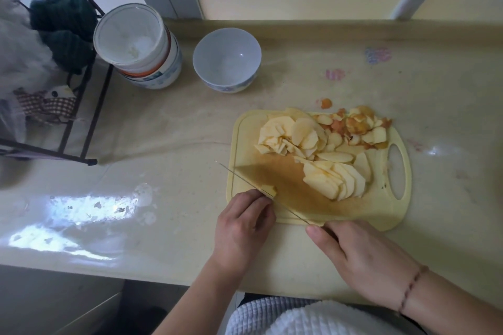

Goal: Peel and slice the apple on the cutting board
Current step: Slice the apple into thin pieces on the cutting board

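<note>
Gripping the knife (261,193) handle, our right hand (362,258) lays the blade across the cutting board's (381,215) near left corner. Our left hand (242,221) curls its fingers onto 1 small apple piece (269,189) against the blade. Beyond lie fanned apple slices (336,178), then peels (356,125). Farther back on the counter (163,144) stand 1 bowl (227,60) and 1 jar (136,43).
</note>
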Available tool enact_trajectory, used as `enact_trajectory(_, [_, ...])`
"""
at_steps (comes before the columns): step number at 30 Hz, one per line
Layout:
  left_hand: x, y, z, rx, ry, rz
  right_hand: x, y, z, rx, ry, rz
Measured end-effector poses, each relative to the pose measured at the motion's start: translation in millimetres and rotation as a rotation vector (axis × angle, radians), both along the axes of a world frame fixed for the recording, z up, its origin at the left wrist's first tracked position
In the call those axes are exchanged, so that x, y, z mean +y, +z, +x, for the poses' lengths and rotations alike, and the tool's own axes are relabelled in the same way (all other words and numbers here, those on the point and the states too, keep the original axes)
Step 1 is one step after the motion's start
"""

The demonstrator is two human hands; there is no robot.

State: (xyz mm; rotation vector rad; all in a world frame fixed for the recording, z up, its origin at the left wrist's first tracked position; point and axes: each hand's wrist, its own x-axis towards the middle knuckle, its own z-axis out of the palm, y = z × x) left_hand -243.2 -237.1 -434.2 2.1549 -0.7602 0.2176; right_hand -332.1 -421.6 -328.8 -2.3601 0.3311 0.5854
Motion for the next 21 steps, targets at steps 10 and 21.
enact_trajectory(10, [1,2,0,-0.023,-0.002,-0.006,0,1,-3,-0.020,-0.007,0.036])
enact_trajectory(21, [3,2,-2,-0.015,0.001,-0.003,1,3,0,0.007,-0.004,0.037])
